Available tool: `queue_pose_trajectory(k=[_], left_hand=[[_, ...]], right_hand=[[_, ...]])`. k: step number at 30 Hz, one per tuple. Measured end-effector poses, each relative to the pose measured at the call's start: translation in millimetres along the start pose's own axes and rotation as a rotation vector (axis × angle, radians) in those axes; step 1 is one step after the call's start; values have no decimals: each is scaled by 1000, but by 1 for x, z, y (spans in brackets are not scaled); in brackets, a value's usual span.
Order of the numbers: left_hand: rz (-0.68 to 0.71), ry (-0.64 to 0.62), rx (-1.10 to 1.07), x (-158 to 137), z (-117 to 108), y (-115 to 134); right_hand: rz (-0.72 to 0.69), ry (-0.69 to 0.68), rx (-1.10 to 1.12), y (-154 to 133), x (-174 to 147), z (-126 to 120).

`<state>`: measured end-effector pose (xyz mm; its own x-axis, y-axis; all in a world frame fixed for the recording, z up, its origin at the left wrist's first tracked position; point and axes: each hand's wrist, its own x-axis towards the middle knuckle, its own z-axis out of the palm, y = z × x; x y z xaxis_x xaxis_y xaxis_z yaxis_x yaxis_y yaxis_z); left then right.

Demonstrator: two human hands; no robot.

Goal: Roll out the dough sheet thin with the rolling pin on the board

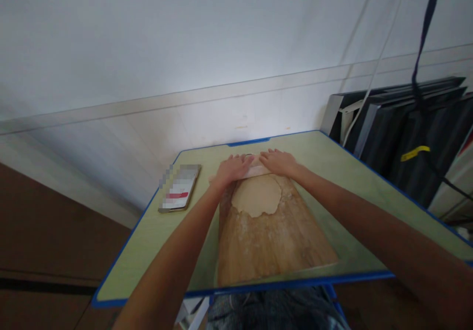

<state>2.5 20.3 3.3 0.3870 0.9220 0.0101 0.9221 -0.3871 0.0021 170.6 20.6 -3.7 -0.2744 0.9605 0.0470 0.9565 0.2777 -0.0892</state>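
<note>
A thin, flattened sheet of dough (256, 196) with a ragged near edge lies on a wooden board (273, 248). Across its far end rests a pale rolling pin (257, 171), mostly covered by my hands. My left hand (234, 168) presses on the pin's left part, its fingers laid over the top. On the right part, my right hand (278, 162) is placed the same way, fingers pointing forward and inward. The undersides of both hands, and the dough beneath the pin, are hidden.
The board sits on a pale green table (148, 251) with a blue rim, close to a white wall (236, 118). A phone (182, 187) lies at the left. Dark flat panels (410, 128) lean at the right, where a dark strap (417, 69) hangs down.
</note>
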Motion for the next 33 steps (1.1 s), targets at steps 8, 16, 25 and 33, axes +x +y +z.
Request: queue_pose_trajectory(k=[8,16,25,33], left_hand=[[-71,-16,36,3,-5,-2],[16,13,81,-41,-4,17],[-78,14,37,-18,-4,11],[-176,-5,37,6,-6,-2]], right_hand=[[29,-11,-11,-1,8,-1],[-68,49,-60,-9,-46,-5],[-44,-4,-44,-2,-22,-2],[14,-31,-19,3,13,2]])
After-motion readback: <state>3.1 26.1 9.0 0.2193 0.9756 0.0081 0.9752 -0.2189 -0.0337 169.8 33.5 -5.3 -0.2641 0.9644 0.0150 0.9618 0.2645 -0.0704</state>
